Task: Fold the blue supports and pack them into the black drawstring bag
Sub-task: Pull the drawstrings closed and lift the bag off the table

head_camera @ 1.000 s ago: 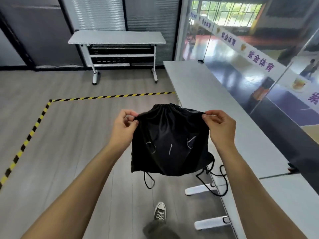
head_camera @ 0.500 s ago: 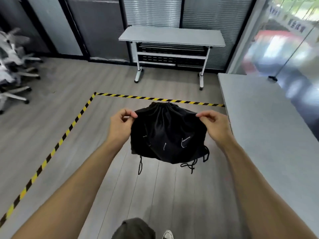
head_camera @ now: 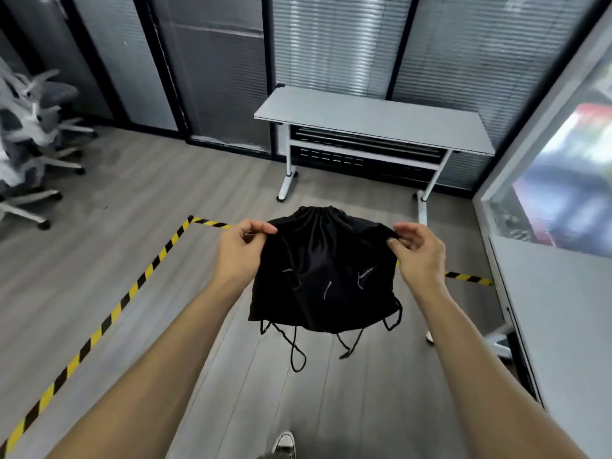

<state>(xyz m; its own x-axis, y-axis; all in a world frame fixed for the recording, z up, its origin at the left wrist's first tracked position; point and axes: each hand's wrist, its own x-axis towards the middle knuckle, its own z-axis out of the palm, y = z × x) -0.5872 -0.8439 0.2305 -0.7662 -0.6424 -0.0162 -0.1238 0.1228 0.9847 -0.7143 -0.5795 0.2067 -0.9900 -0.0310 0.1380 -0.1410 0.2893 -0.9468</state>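
Black bag [head_camera: 323,276] now farther from side table [head_camera: 563,326], pinched by left hand [head_camera: 241,250], right hand [head_camera: 419,253]

We look out on an office. Glass partition walls [head_camera: 215,77] hung with grey blinds [head_camera: 334,44] fill the top of the frame. A grey wheeled desk [head_camera: 374,115] stands at upper centre, and swivel chairs [head_camera: 29,127] are bunched at the left edge. Yellow-and-black tape [head_camera: 129,293] marks the plank floor [head_camera: 149,210], and another desk [head_camera: 563,309] sits at lower right.
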